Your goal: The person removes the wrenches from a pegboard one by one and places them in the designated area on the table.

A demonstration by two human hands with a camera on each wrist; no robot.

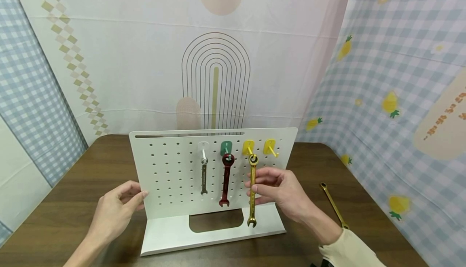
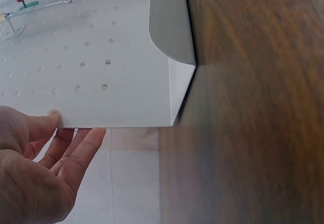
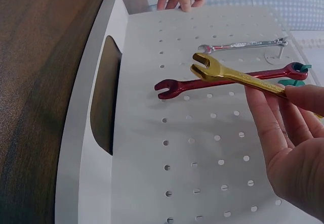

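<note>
In the head view, my right hand [image 1: 278,188] pinches a gold combination wrench [image 1: 252,202] between thumb and fingers. Its ring end is at a yellow hook [image 1: 249,147], its open end pointing down. My left hand [image 1: 114,210] grips the left edge of a white pegboard [image 1: 164,170], thumb on the front and fingers behind. A red wrench [image 1: 226,182] hangs from a green hook [image 1: 226,148]. To its left, a smaller silver wrench [image 1: 204,176] hangs from a clear hook [image 1: 202,147]. The right wrist view shows the gold wrench [image 3: 243,77] standing off the board.
A second yellow hook [image 1: 270,147] on the right carries nothing. Another gold wrench [image 1: 334,205] lies on the brown wooden table [image 1: 313,170], right of the board. The board's base [image 1: 167,234] has a wide cutout. Patterned cloths [image 1: 145,68] hang behind and at both sides.
</note>
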